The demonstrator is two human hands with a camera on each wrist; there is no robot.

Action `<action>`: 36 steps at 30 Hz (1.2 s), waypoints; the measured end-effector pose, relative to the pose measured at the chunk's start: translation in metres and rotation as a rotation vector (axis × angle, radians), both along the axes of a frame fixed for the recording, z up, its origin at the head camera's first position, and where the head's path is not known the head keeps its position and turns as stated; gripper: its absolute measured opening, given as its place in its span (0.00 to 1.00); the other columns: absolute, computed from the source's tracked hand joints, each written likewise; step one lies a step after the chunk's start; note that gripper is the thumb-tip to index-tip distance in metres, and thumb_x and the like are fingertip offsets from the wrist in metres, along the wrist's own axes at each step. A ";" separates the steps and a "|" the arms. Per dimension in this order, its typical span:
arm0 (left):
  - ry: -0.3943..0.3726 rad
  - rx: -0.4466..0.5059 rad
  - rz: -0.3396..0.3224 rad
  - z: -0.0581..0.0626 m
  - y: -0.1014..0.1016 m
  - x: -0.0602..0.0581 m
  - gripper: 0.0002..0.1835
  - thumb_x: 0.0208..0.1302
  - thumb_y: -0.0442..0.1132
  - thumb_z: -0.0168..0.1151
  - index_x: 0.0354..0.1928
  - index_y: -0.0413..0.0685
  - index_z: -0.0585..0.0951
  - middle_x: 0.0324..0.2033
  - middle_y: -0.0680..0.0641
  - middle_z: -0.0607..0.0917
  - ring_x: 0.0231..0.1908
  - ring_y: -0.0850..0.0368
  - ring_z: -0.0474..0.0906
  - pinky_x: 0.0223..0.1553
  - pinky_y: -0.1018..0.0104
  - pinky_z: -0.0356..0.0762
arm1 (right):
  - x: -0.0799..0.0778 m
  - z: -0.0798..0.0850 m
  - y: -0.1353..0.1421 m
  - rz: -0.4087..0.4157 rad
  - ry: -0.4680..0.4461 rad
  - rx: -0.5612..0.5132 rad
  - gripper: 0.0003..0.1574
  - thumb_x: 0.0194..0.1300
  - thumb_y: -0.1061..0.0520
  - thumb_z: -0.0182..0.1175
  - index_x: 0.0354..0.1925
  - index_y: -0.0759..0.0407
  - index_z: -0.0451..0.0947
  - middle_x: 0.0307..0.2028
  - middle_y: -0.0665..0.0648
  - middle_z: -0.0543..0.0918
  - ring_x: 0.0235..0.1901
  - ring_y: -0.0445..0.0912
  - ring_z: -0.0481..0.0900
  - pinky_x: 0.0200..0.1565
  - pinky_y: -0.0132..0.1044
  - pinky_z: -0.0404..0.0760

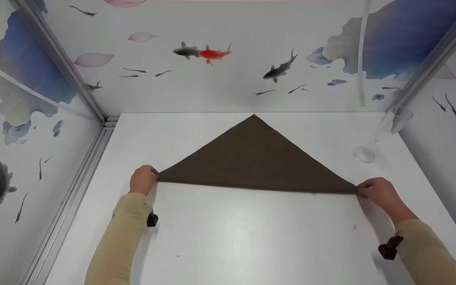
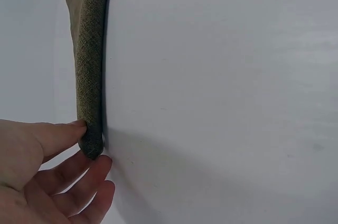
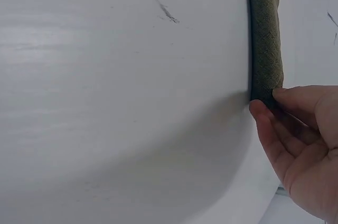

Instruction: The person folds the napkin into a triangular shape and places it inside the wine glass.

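A dark brown cloth [image 1: 255,162] lies as a triangle on the white table, its point toward the back wall and its long folded edge toward me. My left hand [image 1: 143,180] pinches the left corner between thumb and fingers. At the opposite end, the right corner is pinched by my right hand [image 1: 378,192]. In the left wrist view the thumb presses on the narrow end of the cloth [image 2: 90,76], with the other fingers beneath. The right wrist view has thumb and fingertips gripping the tip of the cloth [image 3: 265,39].
At the back right of the white table [image 1: 228,237] stands a clear cup [image 1: 402,118], with a small clear round dish [image 1: 364,154] in front of it. White panels printed with fish rise at the back and both sides. A metal rail [image 1: 73,198] borders the left side.
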State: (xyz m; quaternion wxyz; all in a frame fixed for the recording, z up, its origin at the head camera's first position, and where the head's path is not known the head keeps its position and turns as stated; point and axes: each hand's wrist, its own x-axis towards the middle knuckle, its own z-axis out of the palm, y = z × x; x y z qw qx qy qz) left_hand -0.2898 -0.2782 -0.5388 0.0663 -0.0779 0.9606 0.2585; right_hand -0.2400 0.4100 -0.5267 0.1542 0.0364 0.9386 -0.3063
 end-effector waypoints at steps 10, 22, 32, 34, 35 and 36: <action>-0.010 0.007 -0.007 -0.001 -0.003 -0.003 0.07 0.63 0.26 0.59 0.41 0.28 0.82 0.43 0.32 0.83 0.48 0.35 0.77 0.51 0.47 0.74 | 0.004 -0.007 -0.009 -0.004 0.060 0.043 0.16 0.67 0.58 0.58 0.41 0.73 0.81 0.31 0.58 0.83 0.30 0.49 0.76 0.30 0.40 0.75; 0.034 -0.048 0.004 -0.005 -0.004 0.002 0.04 0.60 0.25 0.61 0.37 0.30 0.80 0.39 0.33 0.83 0.43 0.37 0.78 0.46 0.47 0.75 | 0.003 -0.015 -0.017 0.030 0.135 0.129 0.09 0.62 0.67 0.60 0.41 0.73 0.78 0.35 0.66 0.80 0.36 0.58 0.76 0.38 0.50 0.76; 0.042 -0.156 -0.073 -0.002 0.028 0.004 0.03 0.63 0.26 0.59 0.36 0.35 0.80 0.36 0.38 0.83 0.40 0.42 0.80 0.43 0.51 0.78 | 0.000 -0.019 -0.037 0.182 0.259 0.255 0.12 0.54 0.76 0.60 0.37 0.71 0.82 0.33 0.63 0.76 0.38 0.61 0.77 0.43 0.55 0.76; 0.031 -0.159 -0.079 -0.001 0.034 0.004 0.04 0.64 0.29 0.58 0.37 0.34 0.81 0.35 0.38 0.83 0.39 0.42 0.80 0.42 0.51 0.78 | 0.000 -0.018 -0.042 0.206 0.286 0.273 0.12 0.53 0.76 0.61 0.36 0.70 0.83 0.32 0.62 0.76 0.37 0.61 0.77 0.42 0.55 0.77; 0.028 -0.159 -0.084 0.000 0.037 0.005 0.06 0.65 0.31 0.58 0.37 0.33 0.81 0.34 0.38 0.83 0.39 0.42 0.80 0.42 0.51 0.78 | 0.000 -0.018 -0.044 0.216 0.299 0.277 0.12 0.52 0.76 0.62 0.36 0.69 0.84 0.32 0.62 0.76 0.37 0.60 0.77 0.41 0.55 0.77; 0.026 -0.157 -0.090 0.001 0.040 0.005 0.07 0.66 0.32 0.57 0.37 0.32 0.81 0.34 0.38 0.83 0.38 0.42 0.80 0.41 0.51 0.78 | 0.000 -0.017 -0.047 0.226 0.311 0.278 0.12 0.51 0.76 0.62 0.36 0.69 0.84 0.32 0.62 0.76 0.36 0.60 0.77 0.41 0.55 0.77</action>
